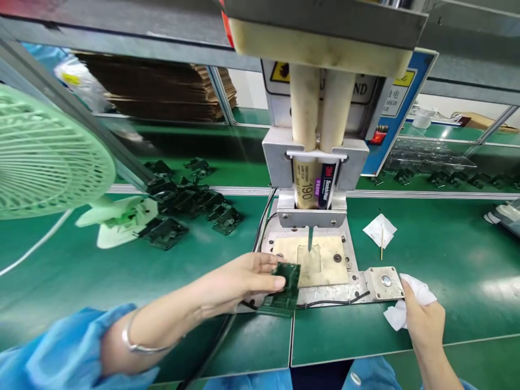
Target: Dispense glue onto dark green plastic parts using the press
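Note:
My left hand [260, 276] grips a dark green plastic part [287, 284], thumb on top and fingers behind. The part is held at the front left of the pale fixture plate [325, 265]. Above that plate points the nozzle [311, 238] of a two-barrel 3M Scotch-Weld adhesive cartridge [314, 184], clamped in a dispensing machine. Closed round a crumpled white wipe [418, 291], my right hand [426, 319] is beside the metal button box [385, 283]. Its thumb is near the box's right edge; whether they touch I cannot tell.
A pile of dark plastic parts [195, 200] lies at the left behind a green fan [49, 157]. On the right, a swab [382, 241] rests on a folded white wipe [374, 227]. More parts [442, 179] line the back ledge. Black cables run along the machine base.

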`<state>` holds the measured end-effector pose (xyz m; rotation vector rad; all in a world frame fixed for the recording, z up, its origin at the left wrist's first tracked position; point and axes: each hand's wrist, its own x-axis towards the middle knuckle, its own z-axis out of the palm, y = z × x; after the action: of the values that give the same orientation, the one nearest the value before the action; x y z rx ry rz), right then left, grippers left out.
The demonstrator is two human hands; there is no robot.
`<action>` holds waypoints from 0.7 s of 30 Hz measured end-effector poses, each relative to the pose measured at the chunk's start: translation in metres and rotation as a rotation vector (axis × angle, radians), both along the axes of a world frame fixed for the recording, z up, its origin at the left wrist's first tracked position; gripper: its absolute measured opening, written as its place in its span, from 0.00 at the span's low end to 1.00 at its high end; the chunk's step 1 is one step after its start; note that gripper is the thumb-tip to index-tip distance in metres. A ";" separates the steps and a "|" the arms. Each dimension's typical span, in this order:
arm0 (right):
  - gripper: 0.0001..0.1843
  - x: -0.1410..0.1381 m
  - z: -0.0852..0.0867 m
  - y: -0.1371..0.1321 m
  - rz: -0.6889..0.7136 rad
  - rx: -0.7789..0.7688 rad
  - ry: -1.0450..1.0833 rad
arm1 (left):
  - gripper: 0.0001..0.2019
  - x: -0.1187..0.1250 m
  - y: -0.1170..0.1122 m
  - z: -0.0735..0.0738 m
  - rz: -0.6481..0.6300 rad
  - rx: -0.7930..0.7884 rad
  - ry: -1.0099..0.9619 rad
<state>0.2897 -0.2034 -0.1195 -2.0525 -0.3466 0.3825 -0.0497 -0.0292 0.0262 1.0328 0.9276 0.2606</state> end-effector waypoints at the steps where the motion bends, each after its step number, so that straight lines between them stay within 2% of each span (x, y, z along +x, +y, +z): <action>1: 0.28 0.000 0.001 0.000 -0.003 0.000 0.005 | 0.27 0.009 -0.004 -0.004 0.014 -0.019 -0.032; 3: 0.28 -0.001 0.003 0.001 -0.006 0.007 0.012 | 0.28 0.025 -0.003 -0.011 0.031 -0.043 -0.061; 5: 0.28 -0.002 0.004 0.001 -0.001 0.021 0.019 | 0.29 0.037 0.003 -0.018 0.048 0.002 -0.072; 9: 0.28 -0.003 0.005 0.003 0.022 0.049 0.020 | 0.32 0.047 0.020 -0.036 0.001 0.333 -0.048; 12: 0.30 -0.002 0.004 0.004 0.024 0.063 0.012 | 0.33 0.049 0.023 -0.045 -0.019 0.489 0.025; 15: 0.31 -0.003 0.005 0.004 0.017 0.063 0.015 | 0.31 0.047 0.019 -0.045 -0.054 0.759 0.191; 17: 0.32 -0.004 0.007 0.003 -0.009 0.074 0.040 | 0.37 0.040 0.014 -0.041 -0.071 0.989 0.348; 19: 0.33 -0.006 0.012 0.003 -0.049 0.109 0.105 | 0.46 0.027 0.010 -0.036 -0.022 1.140 0.453; 21: 0.36 -0.008 0.020 0.004 -0.082 0.140 0.171 | 0.43 0.007 0.005 -0.032 0.080 1.213 0.506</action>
<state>0.2817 -0.1993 -0.0994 -1.8764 -0.1794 0.4665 -0.0430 -0.0238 -0.0055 2.2462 1.2831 0.6925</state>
